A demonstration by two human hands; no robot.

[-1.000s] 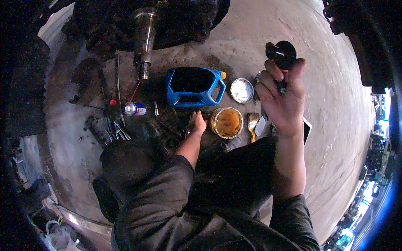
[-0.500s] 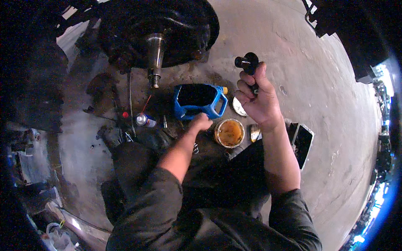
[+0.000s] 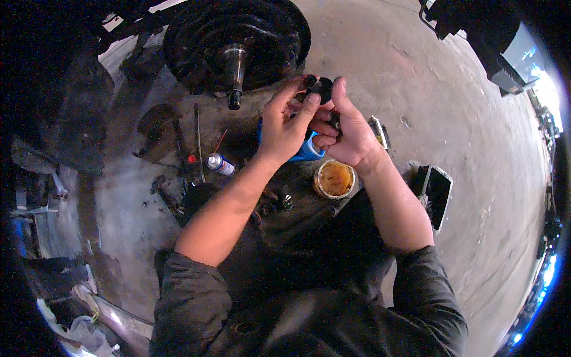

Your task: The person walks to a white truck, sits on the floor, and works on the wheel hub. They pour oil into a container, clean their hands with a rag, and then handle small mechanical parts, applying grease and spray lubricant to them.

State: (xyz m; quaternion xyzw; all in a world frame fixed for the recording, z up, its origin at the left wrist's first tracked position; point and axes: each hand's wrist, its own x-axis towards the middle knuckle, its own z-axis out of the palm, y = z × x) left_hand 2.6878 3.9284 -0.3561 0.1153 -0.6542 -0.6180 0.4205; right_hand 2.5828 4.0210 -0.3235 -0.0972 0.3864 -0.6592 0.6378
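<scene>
A small black part with a round disc-like head and a shorter knob beside it (image 3: 322,90) is held up between my hands, above the blue jug. My right hand (image 3: 351,134) has its fingers curled round the lower end, thumb raised alongside. On the other side, my left hand (image 3: 282,128) grips the part's knob side, its thumb against the round head. Fingers hide much of the part, and its exact kind does not show. Behind both hands sits the blue cut-open plastic jug (image 3: 307,150), mostly covered. A tub of amber grease (image 3: 335,179) stands just below my right hand.
A dark wheel hub backing with a bare metal spindle (image 3: 234,68) juts out at the far left. On the floor stand a spray can (image 3: 219,164) with a red straw and, at the right, a black open box (image 3: 439,196). A red cap (image 3: 191,159) lies left of the can.
My left hand has risen from the blue jug to the black part. My right hand has brought the part left, toward the middle. The view has shifted slightly.
</scene>
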